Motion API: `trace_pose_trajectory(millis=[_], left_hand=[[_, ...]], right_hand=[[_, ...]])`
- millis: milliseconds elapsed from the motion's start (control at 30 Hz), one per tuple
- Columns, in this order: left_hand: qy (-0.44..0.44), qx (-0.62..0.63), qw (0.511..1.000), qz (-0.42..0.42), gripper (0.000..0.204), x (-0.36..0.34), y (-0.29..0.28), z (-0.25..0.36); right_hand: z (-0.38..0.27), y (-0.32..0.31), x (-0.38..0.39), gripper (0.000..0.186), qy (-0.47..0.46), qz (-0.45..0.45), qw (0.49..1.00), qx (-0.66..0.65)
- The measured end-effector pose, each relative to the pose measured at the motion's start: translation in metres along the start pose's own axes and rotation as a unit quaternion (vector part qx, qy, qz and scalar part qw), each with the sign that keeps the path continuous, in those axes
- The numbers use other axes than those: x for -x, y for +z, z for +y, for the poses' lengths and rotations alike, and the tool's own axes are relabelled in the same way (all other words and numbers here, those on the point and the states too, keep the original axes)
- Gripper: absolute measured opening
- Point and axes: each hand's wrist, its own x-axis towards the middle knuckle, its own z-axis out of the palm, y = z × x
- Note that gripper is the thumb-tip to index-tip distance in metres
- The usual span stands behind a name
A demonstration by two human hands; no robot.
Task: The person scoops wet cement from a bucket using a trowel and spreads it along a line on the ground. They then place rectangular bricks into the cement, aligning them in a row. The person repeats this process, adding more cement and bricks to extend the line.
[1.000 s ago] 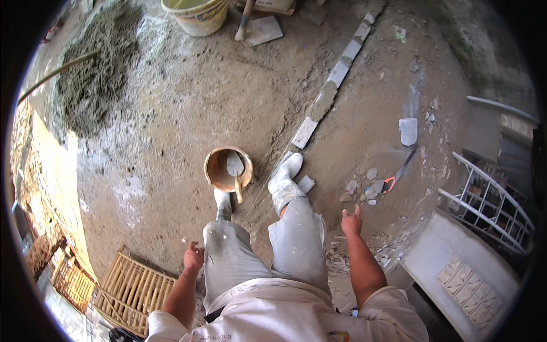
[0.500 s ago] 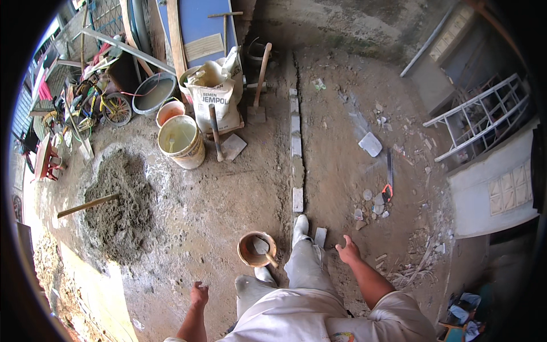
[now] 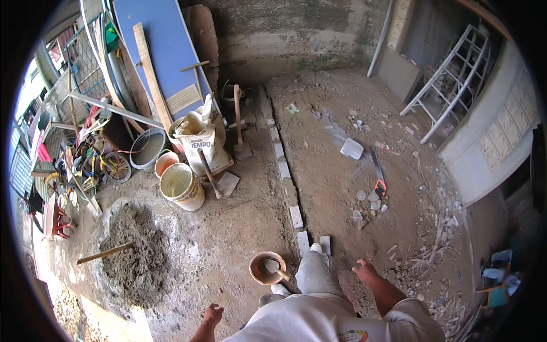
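Note:
My left hand (image 3: 212, 313) hangs low over the muddy ground, fingers loosely curled and apart, with nothing seen in it. On the other side of my body, my right hand (image 3: 366, 271) is held out with fingers apart and nothing between them. Between my hands stands a small round mortar bucket (image 3: 254, 275). A trowel (image 3: 283, 275) rests in it, its wooden handle over the rim. Ahead of my boots a line of pale blocks (image 3: 283, 169) runs away along a narrow groove. Another pale block (image 3: 325, 245) lies beside my boot, nearest my right hand.
A mortar heap (image 3: 134, 256) with a wooden handle sticking out lies left. Beyond it are a bucket of liquid (image 3: 181, 185), a cement sack (image 3: 199, 145), a hammer (image 3: 209, 174) and a spade (image 3: 241, 145). A handsaw (image 3: 378, 171) and rubble lie right, near a ladder (image 3: 450, 85).
My view has shifted and tilted up, so more of the back wall shows. My boots now stand differently beside the block line. Both hands remain without anything in them.

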Motion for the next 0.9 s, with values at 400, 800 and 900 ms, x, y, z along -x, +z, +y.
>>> trace_pose_trajectory(millis=[400,800,900], left_hand=[[0.038,-0.075,0.995,-0.055,0.049,0.008,0.013,0.094],[0.031,-0.077,0.992,-0.096,0.051,-0.078,0.214,0.204],[0.083,-0.015,0.996,-0.024,0.048,-0.138,0.289,0.251]], right_hand=[[0.037,0.014,0.029,0.059,0.049,-0.134,0.987,0.069],[0.187,0.0,0.082,0.041,-0.118,-0.534,0.833,0.083],[0.234,0.002,0.104,0.037,-0.201,-0.581,0.779,0.124]])
